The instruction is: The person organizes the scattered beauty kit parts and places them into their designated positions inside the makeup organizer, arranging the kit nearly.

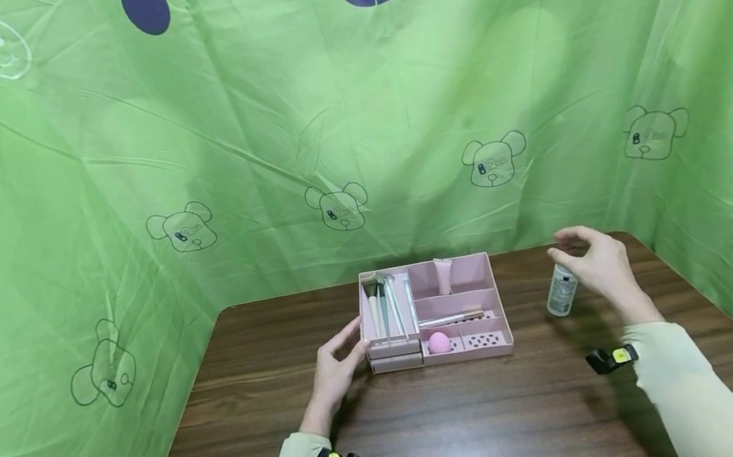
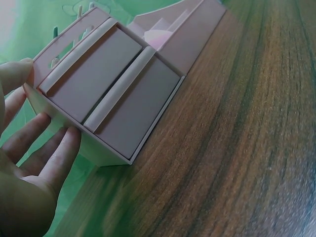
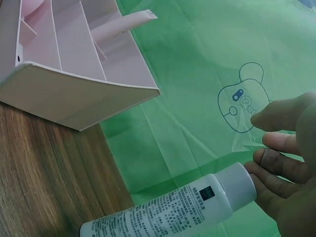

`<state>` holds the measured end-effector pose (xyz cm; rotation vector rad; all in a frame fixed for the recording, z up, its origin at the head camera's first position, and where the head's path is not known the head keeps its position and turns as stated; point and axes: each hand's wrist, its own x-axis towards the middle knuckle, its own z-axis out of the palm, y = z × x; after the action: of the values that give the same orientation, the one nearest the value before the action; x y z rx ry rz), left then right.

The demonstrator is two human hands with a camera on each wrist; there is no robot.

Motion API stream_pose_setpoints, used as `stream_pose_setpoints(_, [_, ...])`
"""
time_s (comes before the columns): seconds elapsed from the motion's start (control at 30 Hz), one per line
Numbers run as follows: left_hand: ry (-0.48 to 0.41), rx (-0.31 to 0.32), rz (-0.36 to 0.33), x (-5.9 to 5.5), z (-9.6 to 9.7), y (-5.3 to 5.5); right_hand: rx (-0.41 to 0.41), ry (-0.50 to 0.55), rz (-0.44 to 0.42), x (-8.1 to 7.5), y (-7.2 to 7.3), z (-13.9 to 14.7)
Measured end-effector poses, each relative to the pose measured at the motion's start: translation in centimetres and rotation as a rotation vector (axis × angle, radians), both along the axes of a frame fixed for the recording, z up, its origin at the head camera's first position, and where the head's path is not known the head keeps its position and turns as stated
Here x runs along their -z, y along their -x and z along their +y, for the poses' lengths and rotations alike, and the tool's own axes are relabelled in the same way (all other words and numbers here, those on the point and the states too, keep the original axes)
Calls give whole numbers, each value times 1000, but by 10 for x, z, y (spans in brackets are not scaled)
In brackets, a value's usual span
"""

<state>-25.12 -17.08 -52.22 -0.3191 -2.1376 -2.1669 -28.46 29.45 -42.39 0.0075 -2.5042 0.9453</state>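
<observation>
My left hand is at the left side of a pink makeup organizer; in the left wrist view its straight fingers rest against the side wall and the thumb is at the upper front corner. Makeup brushes stand in the organizer's left section. On the right, a white bottle with printed text and a white cap stands on the table. My right hand hovers at its top, the lower fingers right beside the cap, thumb apart, nothing gripped.
The organizer's right compartments hold a pink tube, slim pencil-like sticks and a round pink sponge. Two drawers form its left front. A green printed curtain hangs around the brown wooden table.
</observation>
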Motion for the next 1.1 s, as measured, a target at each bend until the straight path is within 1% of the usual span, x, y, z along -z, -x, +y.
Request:
stream_pose_setpoints(0.2, [25,-2,31,0,1,1,1,2,24,0,-1,4])
stream_pose_setpoints(0.37, [8,-1,16,0,1,1,13,-3,9,3,-1,8])
stream_pose_setpoints(0.67, [-11,10,-3,1,0,3,16,-11,-17,14,-2,11])
stream_pose_setpoints(0.93, [-9,3,3,-1,0,1,42,-2,-36,23,-1,14])
stream_pose_setpoints(1.1, [-7,6,0,0,0,1,62,7,-49,32,-1,16])
